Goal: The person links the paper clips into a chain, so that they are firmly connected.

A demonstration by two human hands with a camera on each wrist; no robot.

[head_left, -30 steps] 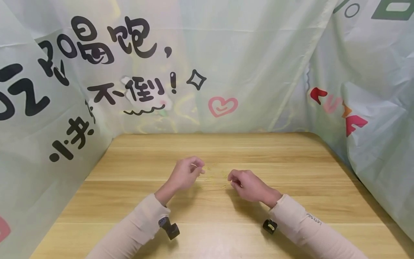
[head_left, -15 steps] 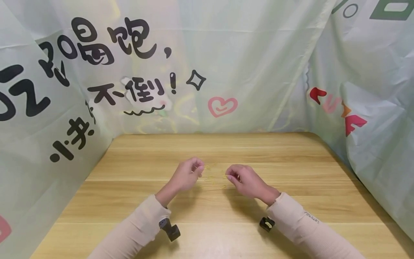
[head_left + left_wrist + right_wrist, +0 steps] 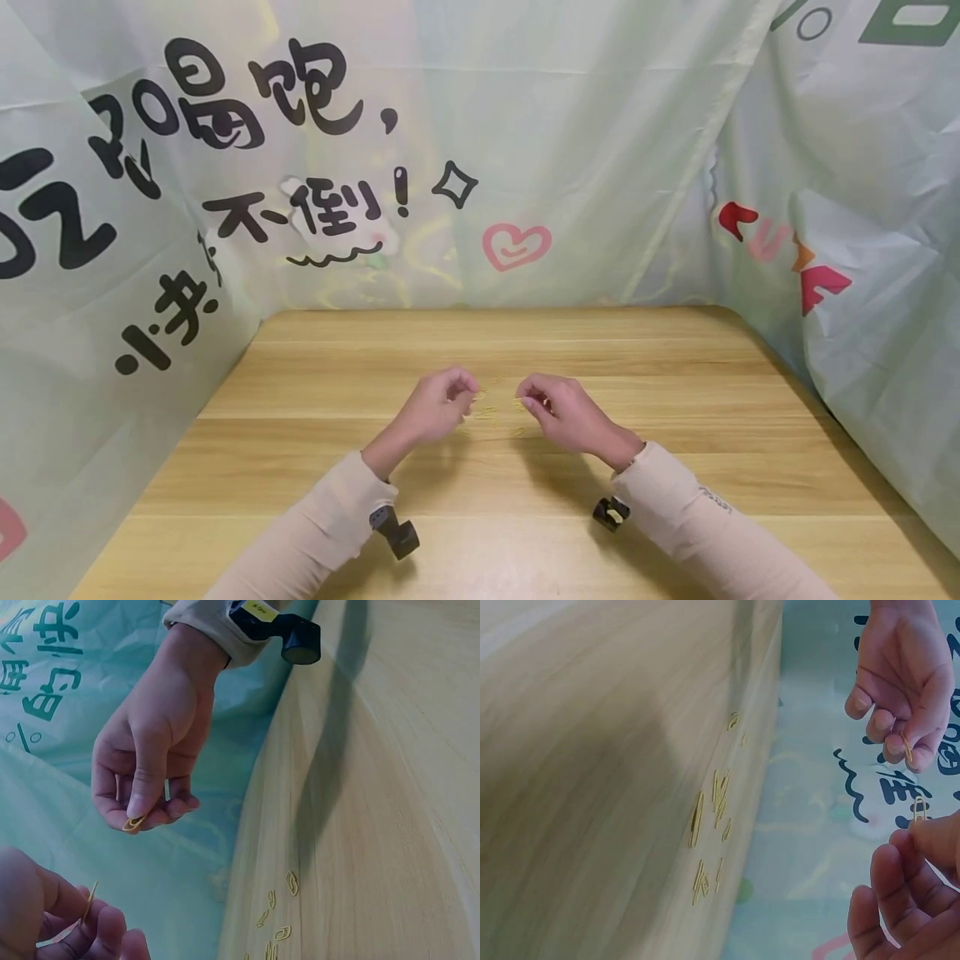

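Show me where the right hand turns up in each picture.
Head: the right hand is just right of centre, in the lower half.
Left wrist: right hand at upper left, pinching a clip.
Right wrist: right hand at lower right, partly cut off.
Shared landmark: loose clips on the table.

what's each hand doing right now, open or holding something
Left hand: holding a yellow paper clip between its fingers.
Right hand: holding another paper clip, also pinched.

Two yellow paper clips (image 3: 920, 809) are held up, others (image 3: 697, 819) lie scattered
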